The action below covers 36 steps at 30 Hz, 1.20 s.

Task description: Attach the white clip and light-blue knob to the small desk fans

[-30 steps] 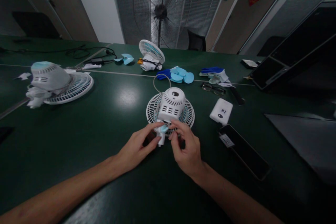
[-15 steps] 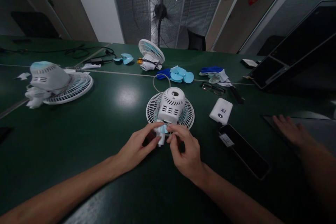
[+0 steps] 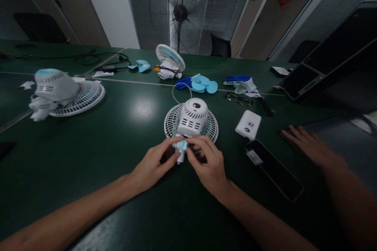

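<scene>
A small white fan (image 3: 193, 119) lies with its grille flat on the table and its motor housing upward. At its near end sticks out a white bracket (image 3: 180, 158) with a light-blue piece (image 3: 183, 144) on it. My left hand (image 3: 156, 160) is closed on the bracket's left side, thumb and fingers pinching it. From the right, my right hand (image 3: 207, 162) pinches at the light-blue piece, thumb and fingertips close together. The fingers partly hide the join between bracket and housing.
A second fan (image 3: 55, 90) lies at the left, a third (image 3: 169, 62) at the back. Light-blue blades (image 3: 204, 83), gloves (image 3: 240, 81), glasses (image 3: 240, 99), a white power bank (image 3: 248, 124) and a phone (image 3: 273, 170) lie around. Another person's hand (image 3: 315, 147) rests at the right.
My right thumb and fingers have closed in around the light-blue piece. My left hand stays put. The other person's hand has moved left along with the flat dark thing under it.
</scene>
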Tool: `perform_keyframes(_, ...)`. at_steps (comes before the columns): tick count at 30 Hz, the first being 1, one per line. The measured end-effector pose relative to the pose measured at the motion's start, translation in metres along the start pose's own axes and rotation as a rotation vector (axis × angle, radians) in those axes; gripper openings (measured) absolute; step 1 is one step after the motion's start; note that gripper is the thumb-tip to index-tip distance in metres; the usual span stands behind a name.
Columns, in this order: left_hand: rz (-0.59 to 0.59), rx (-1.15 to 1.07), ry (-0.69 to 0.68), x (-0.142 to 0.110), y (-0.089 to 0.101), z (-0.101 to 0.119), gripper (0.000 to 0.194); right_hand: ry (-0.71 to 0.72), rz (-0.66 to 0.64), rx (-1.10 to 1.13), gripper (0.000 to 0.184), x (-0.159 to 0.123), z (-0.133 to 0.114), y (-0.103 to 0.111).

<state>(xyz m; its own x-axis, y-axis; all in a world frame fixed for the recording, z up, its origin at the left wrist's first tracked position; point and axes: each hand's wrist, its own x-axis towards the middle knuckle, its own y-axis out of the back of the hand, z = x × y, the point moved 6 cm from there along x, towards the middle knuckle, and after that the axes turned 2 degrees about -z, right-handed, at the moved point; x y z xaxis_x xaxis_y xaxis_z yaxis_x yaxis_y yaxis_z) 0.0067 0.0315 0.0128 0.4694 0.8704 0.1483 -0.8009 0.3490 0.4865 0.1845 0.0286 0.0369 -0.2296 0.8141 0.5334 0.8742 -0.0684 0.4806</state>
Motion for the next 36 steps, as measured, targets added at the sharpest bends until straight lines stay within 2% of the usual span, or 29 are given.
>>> perform_keyframes(6, -0.005, -0.001, 0.004, 0.0, 0.0, 0.001, 0.043, -0.023, -0.011, 0.024, 0.005, 0.002, 0.0, 0.001)
perform_keyframes(16, -0.003, -0.017, 0.004, 0.0, 0.001, 0.002, 0.042, 0.011, -0.034, 0.017, 0.004, 0.001, -0.002, 0.0)
perform_keyframes(21, -0.013, -0.005, -0.011, 0.001, 0.0, 0.002, 0.042, 0.061, -0.009, 0.037, 0.023, -0.003, -0.004, 0.0)
perform_keyframes(25, -0.019, -0.013, -0.009, 0.001, -0.001, 0.001, 0.043, 0.036, -0.023, 0.029, 0.022, -0.004, -0.002, -0.002)
perform_keyframes(31, -0.006, 0.011, -0.013, 0.0, -0.001, -0.001, 0.045, 0.077, -0.009, 0.001, 0.018, -0.004, -0.008, -0.001)
perform_keyframes(36, -0.012, 0.02, -0.005, 0.0, 0.0, 0.001, 0.044, 0.107, -0.007, -0.027, 0.024, -0.001, -0.01, 0.002)
